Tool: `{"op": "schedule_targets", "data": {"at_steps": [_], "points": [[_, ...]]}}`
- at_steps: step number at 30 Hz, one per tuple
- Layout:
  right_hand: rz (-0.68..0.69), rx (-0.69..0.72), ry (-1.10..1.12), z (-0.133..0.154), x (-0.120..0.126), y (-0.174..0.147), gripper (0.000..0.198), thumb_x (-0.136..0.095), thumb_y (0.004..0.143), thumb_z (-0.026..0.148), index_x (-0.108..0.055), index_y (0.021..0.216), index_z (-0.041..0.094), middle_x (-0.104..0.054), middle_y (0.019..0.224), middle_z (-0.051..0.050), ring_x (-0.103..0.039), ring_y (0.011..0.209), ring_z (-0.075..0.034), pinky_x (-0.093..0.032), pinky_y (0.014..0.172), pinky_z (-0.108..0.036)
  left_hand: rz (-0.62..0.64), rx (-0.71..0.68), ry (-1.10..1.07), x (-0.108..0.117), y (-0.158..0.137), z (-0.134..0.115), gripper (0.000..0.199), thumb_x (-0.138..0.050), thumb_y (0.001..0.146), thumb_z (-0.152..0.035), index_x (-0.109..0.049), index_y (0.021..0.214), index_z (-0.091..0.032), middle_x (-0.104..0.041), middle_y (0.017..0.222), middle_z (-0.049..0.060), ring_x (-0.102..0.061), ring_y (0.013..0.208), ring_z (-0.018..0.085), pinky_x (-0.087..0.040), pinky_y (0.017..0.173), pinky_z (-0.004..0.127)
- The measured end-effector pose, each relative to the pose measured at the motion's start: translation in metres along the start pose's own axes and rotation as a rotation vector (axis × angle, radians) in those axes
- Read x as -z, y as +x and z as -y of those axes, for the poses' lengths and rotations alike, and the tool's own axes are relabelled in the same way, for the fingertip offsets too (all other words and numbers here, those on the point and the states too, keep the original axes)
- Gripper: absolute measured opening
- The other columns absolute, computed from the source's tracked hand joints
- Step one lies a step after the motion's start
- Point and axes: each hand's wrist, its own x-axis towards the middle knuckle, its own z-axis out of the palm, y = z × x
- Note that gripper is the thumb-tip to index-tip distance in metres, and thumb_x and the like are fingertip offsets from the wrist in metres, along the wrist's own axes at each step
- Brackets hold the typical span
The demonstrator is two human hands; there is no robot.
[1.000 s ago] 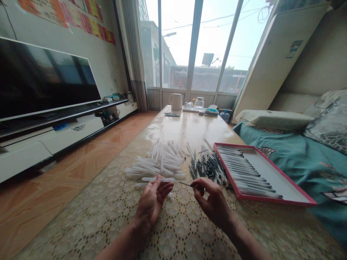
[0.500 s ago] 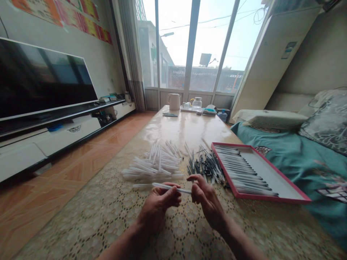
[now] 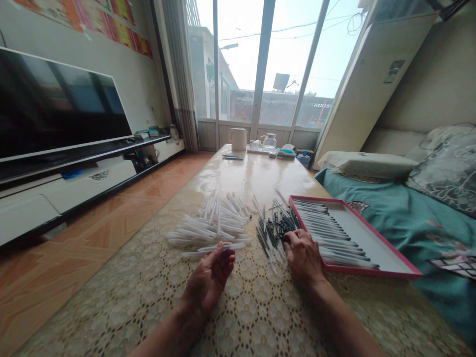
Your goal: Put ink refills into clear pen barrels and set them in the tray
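Box [image 3: 366, 238] on table [image 3: 256, 171]: one row of pens [image 3: 327, 230] laid in, looks done. Apparently remaining: many loose white tubes [image 3: 210, 225], dark parts [image 3: 277, 225]. Left hand [image 3: 210, 272] grasps one tube [image 3: 235, 246]; right hand [image 3: 305, 255], fingers curled at dark parts, cannot tell whether holding any.

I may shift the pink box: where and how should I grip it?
Likely pinch the pink box by its right wall, from the right: that raised edge stands beyond the pens, while dark parts and the right hand crowd the left wall.
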Motion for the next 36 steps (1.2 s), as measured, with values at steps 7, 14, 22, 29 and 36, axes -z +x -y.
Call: {"op": "schedule_targets", "data": {"at_steps": [7, 14, 22, 29, 36], "points": [[0.006, -0.012, -0.116, 0.006, 0.0, 0.0, 0.006, -0.054, 0.08, 0.017, -0.059, 0.081, 0.019, -0.057, 0.088, -0.008, -0.049, 0.088, -0.023, -0.032, 0.074, -0.031, 0.02, -0.033, 0.114, 0.0, -0.001, 0.002, 0.01, -0.055, 0.082, -0.009, -0.065, 0.081, -0.011, -0.071, 0.067, 0.007, -0.067, 0.057, 0.013, -0.053, 0.054, 0.02], [-0.03, -0.003, -0.113, 0.006, 0.0, 0.001, 0.009, -0.05, 0.081, 0.014, -0.058, 0.081, 0.018, -0.058, 0.088, -0.01, -0.05, 0.088, -0.025, -0.035, 0.074, -0.034, 0.066, -0.046, 0.144, -0.001, 0.0, 0.002, 0.008, -0.06, 0.078, -0.009, -0.066, 0.081, -0.011, -0.071, 0.069, 0.007, -0.067, 0.06, 0.014, -0.053, 0.056, 0.021], [0.091, 0.013, 0.845, 0.035, 0.012, -0.01, 0.011, -0.046, 0.088, 0.029, -0.049, 0.087, 0.019, -0.057, 0.071, -0.001, -0.057, 0.063, -0.015, -0.044, 0.058, -0.025, 0.077, -0.057, 0.177, -0.001, 0.0, 0.003, 0.008, -0.064, 0.076, -0.011, -0.068, 0.082, -0.011, -0.072, 0.072, 0.008, -0.068, 0.064, 0.015, -0.055, 0.063, 0.023], [0.232, -0.054, 1.264, 0.064, 0.018, -0.024, 0.015, -0.062, 0.079, 0.031, -0.055, 0.084, 0.018, -0.061, 0.072, 0.0, -0.061, 0.066, -0.014, -0.048, 0.062, -0.025, 0.131, -0.072, 0.238, 0.002, 0.002, 0.007, 0.014, -0.069, 0.073, -0.018, -0.069, 0.085, -0.01, -0.073, 0.073, 0.009, -0.069, 0.066, 0.016, -0.054, 0.064, 0.023], [0.271, -0.064, 1.287, 0.066, 0.014, -0.025, 0.017, -0.064, 0.078, 0.032, -0.057, 0.083, 0.018, -0.063, 0.072, 0.0, -0.062, 0.064, -0.013, -0.05, 0.061, -0.025, 0.182, -0.072, 0.264, 0.003, 0.001, 0.009, 0.018, -0.071, 0.072, -0.021, -0.069, 0.086, -0.01, -0.073, 0.073, 0.009, -0.068, 0.067, 0.016, -0.054, 0.065, 0.024]]}}
